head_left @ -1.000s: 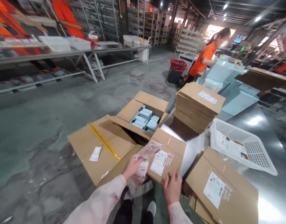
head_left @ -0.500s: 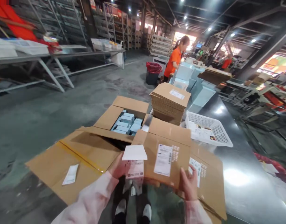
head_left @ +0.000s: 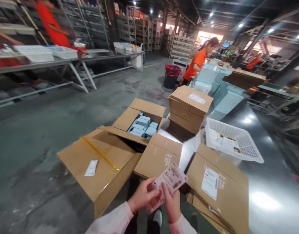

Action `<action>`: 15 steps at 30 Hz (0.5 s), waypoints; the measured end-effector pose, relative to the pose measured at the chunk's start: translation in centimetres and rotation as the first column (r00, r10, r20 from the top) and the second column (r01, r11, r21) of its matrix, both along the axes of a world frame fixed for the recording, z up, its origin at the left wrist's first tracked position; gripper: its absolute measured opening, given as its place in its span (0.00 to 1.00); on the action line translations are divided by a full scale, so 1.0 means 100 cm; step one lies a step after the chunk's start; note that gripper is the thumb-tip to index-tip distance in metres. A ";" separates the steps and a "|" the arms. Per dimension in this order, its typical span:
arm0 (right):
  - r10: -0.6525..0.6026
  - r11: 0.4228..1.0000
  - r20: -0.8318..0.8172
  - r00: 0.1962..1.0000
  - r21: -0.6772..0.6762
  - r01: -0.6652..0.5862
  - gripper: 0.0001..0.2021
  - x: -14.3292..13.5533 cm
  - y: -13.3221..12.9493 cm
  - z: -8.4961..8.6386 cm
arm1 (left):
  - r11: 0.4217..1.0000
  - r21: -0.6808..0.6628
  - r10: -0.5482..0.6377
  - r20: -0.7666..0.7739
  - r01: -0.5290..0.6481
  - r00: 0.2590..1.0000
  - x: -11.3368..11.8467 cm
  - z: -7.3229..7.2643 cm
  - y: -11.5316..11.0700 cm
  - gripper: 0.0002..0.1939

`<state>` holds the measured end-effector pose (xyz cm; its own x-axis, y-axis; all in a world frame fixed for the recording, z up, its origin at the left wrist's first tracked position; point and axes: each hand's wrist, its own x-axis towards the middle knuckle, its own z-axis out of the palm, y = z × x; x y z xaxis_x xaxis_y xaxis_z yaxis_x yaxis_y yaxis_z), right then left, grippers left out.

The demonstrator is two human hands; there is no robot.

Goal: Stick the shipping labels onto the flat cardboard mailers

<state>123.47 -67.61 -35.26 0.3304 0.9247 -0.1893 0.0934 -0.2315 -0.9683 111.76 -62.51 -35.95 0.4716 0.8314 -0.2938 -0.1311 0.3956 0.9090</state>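
Between my two hands is a wad of printed shipping labels [head_left: 171, 178], tilted, its printed face up. My left hand [head_left: 145, 195] grips its left side, thumb on top. My right hand [head_left: 171, 201] pinches its near edge with the thumb on the print. Just beyond lies a flattened cardboard box [head_left: 156, 156] with printing and no label showing. To the right, a similar flat box [head_left: 224, 188] bears a white shipping label [head_left: 210, 183] and rests on other flat boxes.
An open carton [head_left: 125, 118] holds several light-blue boxes [head_left: 143, 122]. A large carton flap [head_left: 90, 149] spreads at left. A stack of flat boxes [head_left: 188, 110] and a white basket [head_left: 249, 146] stand on the metal table [head_left: 273, 182]. A person in orange [head_left: 197, 63] works beyond.
My right hand has let go of the labelled flat box, which now appears on the right pile. An unlabelled box shows in the middle. Both hands have come together on the labels.
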 end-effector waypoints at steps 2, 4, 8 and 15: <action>0.095 0.993 -0.078 0.992 -0.065 -0.100 0.26 -0.006 0.005 -0.001 | 1.000 0.011 0.005 0.048 -0.005 0.999 -0.009 0.002 0.009 0.26; 0.203 0.972 -0.100 0.974 -0.096 -0.213 0.26 0.001 0.014 0.003 | 0.999 -0.020 0.048 -0.001 -0.048 0.999 -0.014 0.000 0.016 0.24; 0.165 0.981 -0.011 0.986 -0.101 -0.165 0.25 0.020 0.037 0.014 | 0.994 -0.059 0.085 -0.104 -0.092 0.991 -0.012 -0.020 0.016 0.25; 0.217 0.975 0.252 0.943 -0.094 -0.200 0.19 0.035 0.073 -0.028 | 0.953 -0.206 0.216 -0.057 -0.224 0.975 -0.003 -0.064 0.014 0.28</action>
